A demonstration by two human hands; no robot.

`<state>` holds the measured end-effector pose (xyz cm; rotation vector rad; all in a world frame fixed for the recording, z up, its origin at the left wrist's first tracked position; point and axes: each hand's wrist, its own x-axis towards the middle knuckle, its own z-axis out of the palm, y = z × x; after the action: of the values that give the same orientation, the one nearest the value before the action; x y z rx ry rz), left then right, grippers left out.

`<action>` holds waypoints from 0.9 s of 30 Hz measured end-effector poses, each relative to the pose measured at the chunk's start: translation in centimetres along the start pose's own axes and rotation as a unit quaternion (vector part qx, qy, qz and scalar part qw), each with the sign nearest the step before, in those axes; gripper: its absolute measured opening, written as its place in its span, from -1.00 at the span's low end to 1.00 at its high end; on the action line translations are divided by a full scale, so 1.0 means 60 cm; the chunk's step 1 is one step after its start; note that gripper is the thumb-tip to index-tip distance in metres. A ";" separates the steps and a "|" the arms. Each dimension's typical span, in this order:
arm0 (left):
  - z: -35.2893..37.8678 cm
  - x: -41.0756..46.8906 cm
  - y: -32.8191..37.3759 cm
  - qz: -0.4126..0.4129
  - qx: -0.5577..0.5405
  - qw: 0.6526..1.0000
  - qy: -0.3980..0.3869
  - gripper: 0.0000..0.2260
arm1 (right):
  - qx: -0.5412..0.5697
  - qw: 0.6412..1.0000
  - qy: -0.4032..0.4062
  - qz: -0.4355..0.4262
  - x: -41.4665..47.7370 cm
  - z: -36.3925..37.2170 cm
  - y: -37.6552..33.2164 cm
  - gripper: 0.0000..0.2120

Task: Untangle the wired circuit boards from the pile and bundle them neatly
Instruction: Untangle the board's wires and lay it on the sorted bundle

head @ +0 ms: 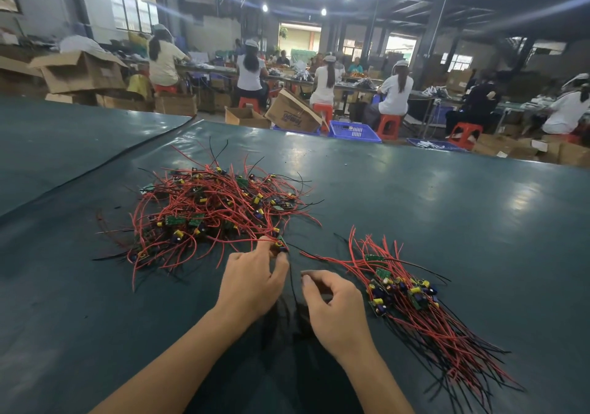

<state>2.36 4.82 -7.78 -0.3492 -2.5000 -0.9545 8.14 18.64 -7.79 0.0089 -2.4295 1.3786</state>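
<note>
A tangled pile (210, 212) of small green circuit boards with red and black wires lies on the dark green table (447, 222), left of centre. My left hand (252, 279) pinches one circuit board (281, 245) at the pile's near right edge. My right hand (332, 305) hovers just to its right with curled fingers; its thumb and forefinger are close together, and whether they pinch a black wire I cannot tell. To the right lies a sorted bundle (405, 292) of boards, their wires trailing toward the near right.
The table runs wide to the far edge, with a seam (95, 171) in its cover at the left. Beyond it stand cardboard boxes (293, 113), blue crates (354, 131), red stools and several seated workers at benches.
</note>
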 end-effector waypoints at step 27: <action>0.003 -0.008 0.013 0.039 -0.285 0.957 -0.023 -0.86 | 0.277 0.950 -0.001 0.143 0.008 -0.007 -0.017 -0.72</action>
<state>3.03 5.48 -7.71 -0.6453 -2.1825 -1.6400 7.96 18.51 -6.60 -0.2101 -2.0175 2.1490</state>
